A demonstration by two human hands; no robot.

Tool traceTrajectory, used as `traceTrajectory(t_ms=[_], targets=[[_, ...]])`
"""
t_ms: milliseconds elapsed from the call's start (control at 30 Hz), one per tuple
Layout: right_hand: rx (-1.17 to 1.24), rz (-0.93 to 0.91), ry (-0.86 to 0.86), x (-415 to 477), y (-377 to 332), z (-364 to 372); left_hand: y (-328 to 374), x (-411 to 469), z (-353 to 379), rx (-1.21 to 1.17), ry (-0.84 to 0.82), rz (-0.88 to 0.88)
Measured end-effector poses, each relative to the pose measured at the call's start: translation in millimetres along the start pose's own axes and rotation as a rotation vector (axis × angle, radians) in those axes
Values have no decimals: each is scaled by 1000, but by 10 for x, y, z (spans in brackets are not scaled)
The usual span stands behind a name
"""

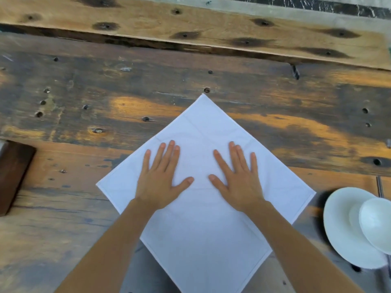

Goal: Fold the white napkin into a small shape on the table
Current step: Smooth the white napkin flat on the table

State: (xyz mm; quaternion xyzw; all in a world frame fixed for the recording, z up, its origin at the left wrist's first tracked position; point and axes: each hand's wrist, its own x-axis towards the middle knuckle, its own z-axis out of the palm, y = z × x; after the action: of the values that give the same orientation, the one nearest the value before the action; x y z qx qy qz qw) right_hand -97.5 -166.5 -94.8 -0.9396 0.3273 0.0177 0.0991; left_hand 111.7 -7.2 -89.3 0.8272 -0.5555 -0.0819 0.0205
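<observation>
A white napkin (203,233) lies spread flat on the wooden table (84,208), turned like a diamond with one corner pointing away from me. Faint crease lines cross its middle. My left hand (160,178) rests palm down on the napkin left of its centre, fingers spread. My right hand (237,178) lies palm down right of centre, fingers spread too. The thumbs point toward each other with a small gap between them. The napkin's near corner runs off the bottom of the view.
A white plate (338,227) with a white bowl (376,223) on it stands at the right edge, close to the napkin's right corner. A dark brown wooden block (12,174) lies at the left edge. A raised plank (190,22) runs across the back.
</observation>
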Motion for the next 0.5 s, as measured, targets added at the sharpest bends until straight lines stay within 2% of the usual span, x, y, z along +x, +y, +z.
traceTrajectory(t_ms=[133,267,333,400,500], targets=[[-38,178,-17,-174,531,-80,-452,-88,8,-13,10,-45],[-79,225,-91,-241,685,-178,-568,-84,-19,4,-1,-42],[-74,265,-109,-200,553,-220,-444,-67,-63,20,23,-90],[30,290,-69,-172,293,-256,-196,-121,-99,23,80,-122],[207,92,31,-172,-308,-275,434,-399,-74,-55,136,-39]])
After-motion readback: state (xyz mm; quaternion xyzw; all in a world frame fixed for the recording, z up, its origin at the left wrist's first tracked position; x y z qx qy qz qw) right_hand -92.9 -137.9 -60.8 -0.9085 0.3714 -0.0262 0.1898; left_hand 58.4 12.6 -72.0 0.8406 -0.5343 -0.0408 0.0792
